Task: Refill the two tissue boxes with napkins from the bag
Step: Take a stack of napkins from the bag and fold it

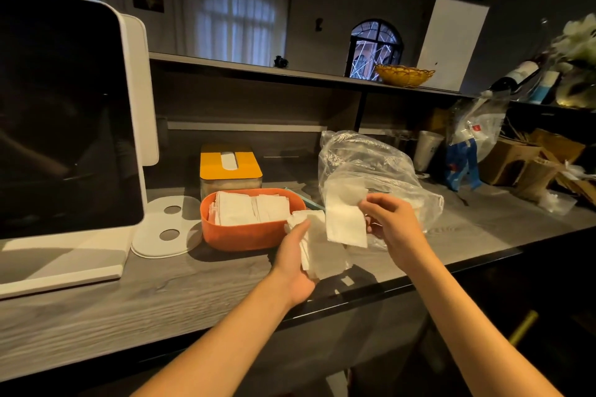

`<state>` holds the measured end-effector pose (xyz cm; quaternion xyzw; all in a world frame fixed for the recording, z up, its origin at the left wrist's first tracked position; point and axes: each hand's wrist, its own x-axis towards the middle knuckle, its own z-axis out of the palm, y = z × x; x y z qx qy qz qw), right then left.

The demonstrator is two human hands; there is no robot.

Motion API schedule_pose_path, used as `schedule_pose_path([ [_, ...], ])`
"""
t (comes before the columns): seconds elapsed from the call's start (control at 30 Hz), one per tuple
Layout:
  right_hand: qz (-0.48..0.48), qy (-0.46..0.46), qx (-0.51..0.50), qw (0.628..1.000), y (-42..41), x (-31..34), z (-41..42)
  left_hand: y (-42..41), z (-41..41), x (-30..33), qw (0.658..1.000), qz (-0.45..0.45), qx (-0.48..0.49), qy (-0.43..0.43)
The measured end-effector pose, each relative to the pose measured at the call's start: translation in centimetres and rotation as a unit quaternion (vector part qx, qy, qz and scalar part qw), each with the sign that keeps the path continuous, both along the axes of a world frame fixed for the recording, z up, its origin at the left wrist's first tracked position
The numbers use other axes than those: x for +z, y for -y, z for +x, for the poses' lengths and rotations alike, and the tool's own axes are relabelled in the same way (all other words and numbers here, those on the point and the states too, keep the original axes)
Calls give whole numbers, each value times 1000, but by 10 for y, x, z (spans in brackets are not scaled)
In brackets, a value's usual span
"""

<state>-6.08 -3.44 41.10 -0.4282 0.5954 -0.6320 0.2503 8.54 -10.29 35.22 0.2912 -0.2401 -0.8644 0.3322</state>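
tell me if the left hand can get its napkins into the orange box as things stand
Probably yes: the left hand holds its napkins right beside the orange box, which is open on top with nothing between.

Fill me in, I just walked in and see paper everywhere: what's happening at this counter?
A person is restocking tissue boxes. The left hand holds a bunch of white napkins, and the right hand pinches another napkin in front of the clear plastic bag. The open orange box already holds stacked napkins. The yellow-lidded box behind it is closed.
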Motion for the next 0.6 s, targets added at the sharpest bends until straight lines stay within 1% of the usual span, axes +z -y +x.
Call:
schedule_pose_path([
  [0.07, 1, 46, 40, 998, 5, 3, 2, 1, 0, 0, 1000, 9, -8, -6],
  [0.17, -5, 123, 57, 991, 9, 9, -1, 5, -1, -4, 1000, 16, 10, 15],
  [0.23, -4, 135, 72, 988, 11, 9, -2, 7, 1, -6, 999, 17, 19, 25],
  [0.33, 16, 100, 56, 993, 14, 5, -2, 8, 2, -8, 999, 25, 26, 7],
  [0.43, 78, 64, 35, 994, 15, -1, 2, 8, 0, -7, 999, 18, 31, -18],
  [0.57, 137, -83, -7, 987, 15, -9, 6, 5, -3, -3, 999, 2, 36, -19],
  [0.6, 144, -97, -5, 985, 14, -9, 6, 4, -4, -3, 999, -3, 34, -19],
])
